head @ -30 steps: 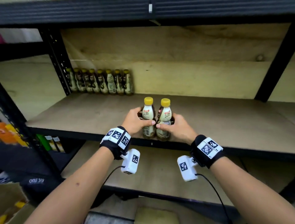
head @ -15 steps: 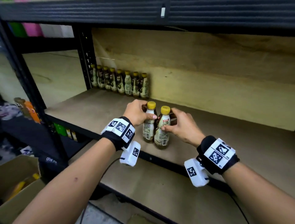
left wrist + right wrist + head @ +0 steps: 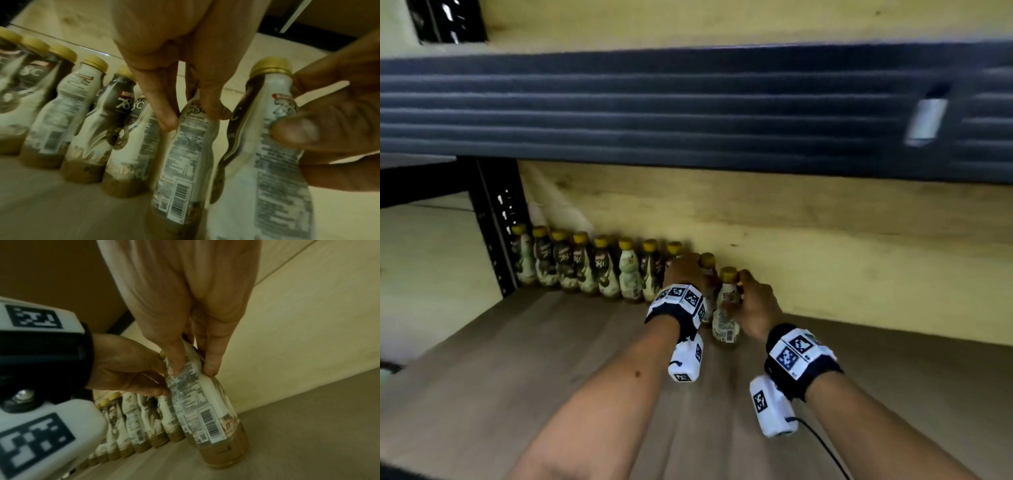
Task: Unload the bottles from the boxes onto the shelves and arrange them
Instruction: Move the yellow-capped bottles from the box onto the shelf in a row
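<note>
Several yellow-capped coffee bottles (image 3: 599, 270) stand in a row along the back of the wooden shelf (image 3: 551, 359). My left hand (image 3: 686, 270) grips one more bottle (image 3: 708, 274) by its upper body, right beside the row's right end; the fingers (image 3: 164, 116) pinch its label (image 3: 185, 146). My right hand (image 3: 748, 301) holds a second bottle (image 3: 726, 318) just right of and in front of the first, with thumb and finger (image 3: 211, 366) pinching its shoulder (image 3: 205, 410). Both bottles lean slightly, bases at the board.
The dark ribbed beam (image 3: 688, 109) of the shelf above hangs low over my arms. A black upright post (image 3: 496, 226) bounds the row on the left. A pale back wall (image 3: 825, 260) runs behind, with bare board to the right of the bottles.
Both hands have carried the two bottles from the shelf's front edge to the back, beside the right end of the row. The head camera has moved in closer.
</note>
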A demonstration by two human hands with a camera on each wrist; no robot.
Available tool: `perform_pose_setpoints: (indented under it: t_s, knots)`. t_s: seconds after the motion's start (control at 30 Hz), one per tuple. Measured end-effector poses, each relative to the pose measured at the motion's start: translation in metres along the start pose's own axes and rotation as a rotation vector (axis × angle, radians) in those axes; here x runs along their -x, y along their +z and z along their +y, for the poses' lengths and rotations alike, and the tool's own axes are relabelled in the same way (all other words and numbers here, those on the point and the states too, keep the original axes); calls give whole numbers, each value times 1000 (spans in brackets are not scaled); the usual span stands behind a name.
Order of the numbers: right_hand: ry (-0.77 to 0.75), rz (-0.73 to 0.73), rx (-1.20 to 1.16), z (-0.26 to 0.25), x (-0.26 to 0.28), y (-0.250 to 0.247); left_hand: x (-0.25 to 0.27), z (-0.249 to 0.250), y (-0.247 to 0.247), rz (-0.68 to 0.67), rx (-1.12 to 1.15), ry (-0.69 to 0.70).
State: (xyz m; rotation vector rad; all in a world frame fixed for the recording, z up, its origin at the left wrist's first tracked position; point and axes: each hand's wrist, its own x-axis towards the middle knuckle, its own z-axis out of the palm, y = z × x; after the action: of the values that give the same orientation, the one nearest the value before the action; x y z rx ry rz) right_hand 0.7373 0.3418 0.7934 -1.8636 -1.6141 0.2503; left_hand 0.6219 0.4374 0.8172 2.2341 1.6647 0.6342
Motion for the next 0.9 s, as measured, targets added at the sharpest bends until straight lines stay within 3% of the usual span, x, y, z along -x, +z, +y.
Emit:
perform_pose_setpoints:
  t_s: [0.2,0.33,0.5,0.57,0.7,0.9]
  knots:
    - [101,31,35,-1,-45,16,-44,-14,-3,48,-19,63]
    - [143,88,54,-2,-65,24,-44,-20,3,67,99,23]
    - [138,93,8,1,-66,27,-27,-18,5,10,71,44]
    - [132,55,-36,9,-55,23,-14,-18,3,-17,30,44]
    - [93,-36,94,24,-9,6,19,-17,-14,-87,-34,22]
    - [10,-95,247,49,71,-54,91,-8,-22,-118,-110,42]
